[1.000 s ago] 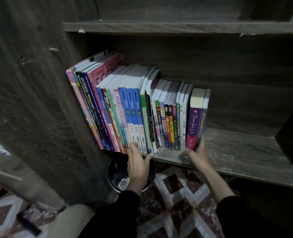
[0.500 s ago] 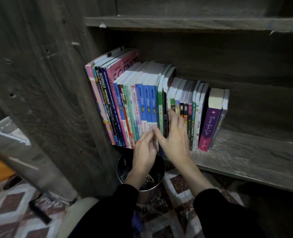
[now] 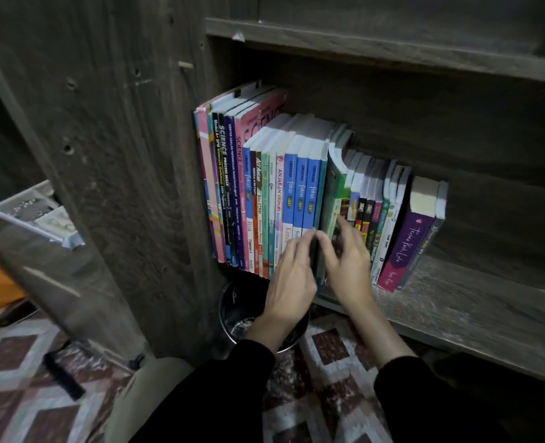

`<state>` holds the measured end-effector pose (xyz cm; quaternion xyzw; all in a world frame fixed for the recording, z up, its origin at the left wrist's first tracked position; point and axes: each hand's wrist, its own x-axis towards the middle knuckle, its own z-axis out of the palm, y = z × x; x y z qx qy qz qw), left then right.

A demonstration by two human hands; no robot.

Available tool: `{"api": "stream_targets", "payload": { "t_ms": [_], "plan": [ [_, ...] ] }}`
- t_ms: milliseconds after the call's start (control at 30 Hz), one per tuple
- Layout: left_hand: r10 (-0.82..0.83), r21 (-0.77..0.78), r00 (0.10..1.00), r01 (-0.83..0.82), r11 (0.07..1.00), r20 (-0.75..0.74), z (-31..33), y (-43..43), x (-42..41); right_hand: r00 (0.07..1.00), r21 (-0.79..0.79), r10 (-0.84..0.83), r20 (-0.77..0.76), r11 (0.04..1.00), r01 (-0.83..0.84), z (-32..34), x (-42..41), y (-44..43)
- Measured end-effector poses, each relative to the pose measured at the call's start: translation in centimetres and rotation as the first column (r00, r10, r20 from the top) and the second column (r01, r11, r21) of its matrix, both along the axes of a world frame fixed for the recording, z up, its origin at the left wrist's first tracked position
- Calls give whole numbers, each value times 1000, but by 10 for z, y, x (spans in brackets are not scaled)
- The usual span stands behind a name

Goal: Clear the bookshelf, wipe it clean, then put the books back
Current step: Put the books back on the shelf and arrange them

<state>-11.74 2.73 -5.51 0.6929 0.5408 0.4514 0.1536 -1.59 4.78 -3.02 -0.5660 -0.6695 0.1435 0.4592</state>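
Note:
A row of upright books (image 3: 300, 187) fills the left part of the wooden shelf (image 3: 475, 302), from tall pink science books at the left to a purple book (image 3: 407, 247) at the right end. My left hand (image 3: 292, 273) lies with its fingers on the lower spines of the blue books. My right hand (image 3: 349, 260) presses with spread fingers against the small books beside it. Between the two hands stands a thin dark and teal spine (image 3: 320, 219). Above my right hand a green book (image 3: 335, 187) bends to the right.
A round metal bin (image 3: 232, 314) stands on the floor below the shelf edge. The shelf's wooden side panel (image 3: 130, 187) rises at the left, and another shelf board (image 3: 376, 46) runs above. A patterned rug (image 3: 328, 362) covers the floor, with a dark brush (image 3: 61, 375) on it.
Both hands came from the shelf edge up onto the book spines and met in the middle of the row. The green book now bends right.

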Motion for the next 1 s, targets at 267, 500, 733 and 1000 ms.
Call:
{"api": "stream_targets", "payload": {
  "t_ms": [267,500,733,1000],
  "plan": [
    [-5,120,981,-19,993,194,27,7,2,999,119,30,26,992,-33,4,12,1],
    [146,274,984,-168,947,100,71,19,16,989,274,76,128,955,-109,51,10,19],
    [161,319,984,-176,931,73,78,13,15,909,62,183,374,973,-221,71,21,29],
    [275,140,961,-277,951,35,64,1,21,899,-15,193,393,979,-203,84,19,20]
  ]
}}
